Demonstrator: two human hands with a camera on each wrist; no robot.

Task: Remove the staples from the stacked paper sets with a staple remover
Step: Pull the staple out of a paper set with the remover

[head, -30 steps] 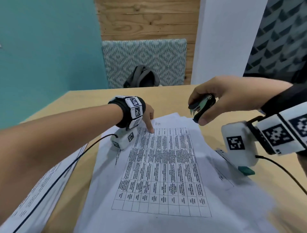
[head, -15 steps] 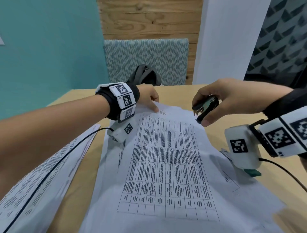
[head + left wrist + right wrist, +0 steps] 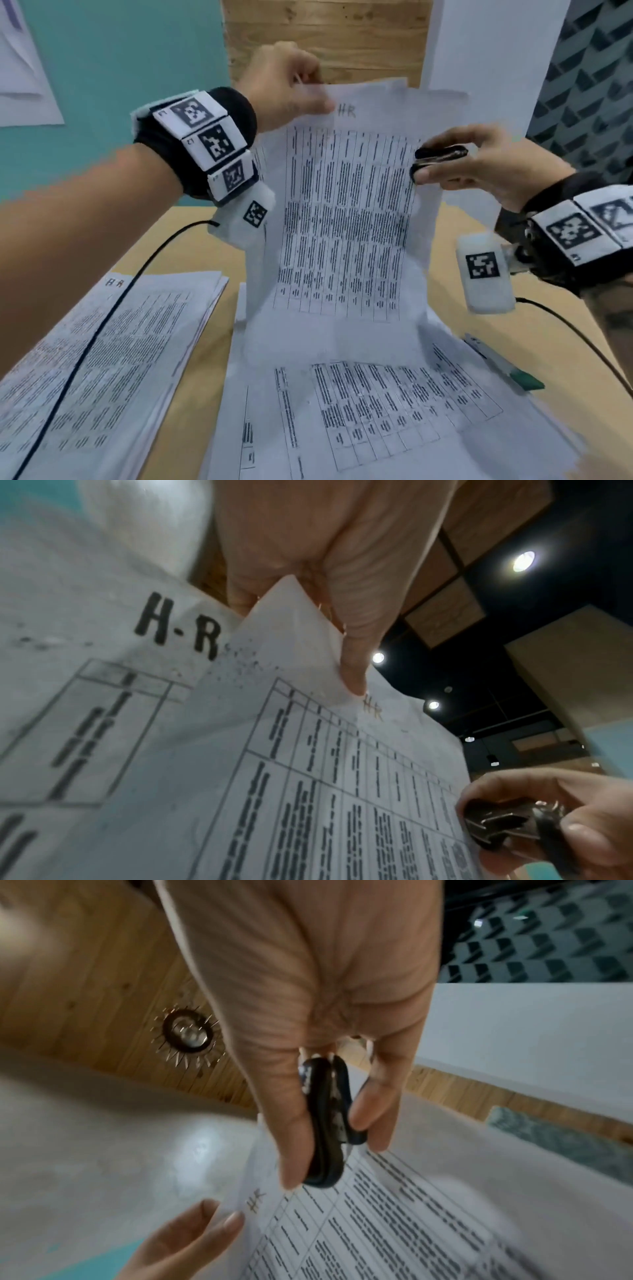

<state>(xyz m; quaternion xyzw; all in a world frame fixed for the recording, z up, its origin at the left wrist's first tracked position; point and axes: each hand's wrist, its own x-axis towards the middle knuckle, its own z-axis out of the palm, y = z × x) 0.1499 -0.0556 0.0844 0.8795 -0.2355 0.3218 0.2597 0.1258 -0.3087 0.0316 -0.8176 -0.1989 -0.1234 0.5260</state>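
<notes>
Up high, left hand [image 3: 281,82] pinches paper set [image 3: 346,219]; right hand [image 3: 479,161] grips staple remover [image 3: 440,156].

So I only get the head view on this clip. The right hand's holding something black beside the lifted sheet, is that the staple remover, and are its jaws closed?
Observer: Yes. In the right wrist view the right hand squeezes the staple remover between thumb and fingers, jaws together.
Operator: How is the lifted sheet held?
Observer: The left hand pinches the lifted sheet at its top corner, the fingertip just beside the handwritten HR.
Operator: Is a staple there?
Observer: Only small holes show near that corner; I cannot make out a staple.
</notes>
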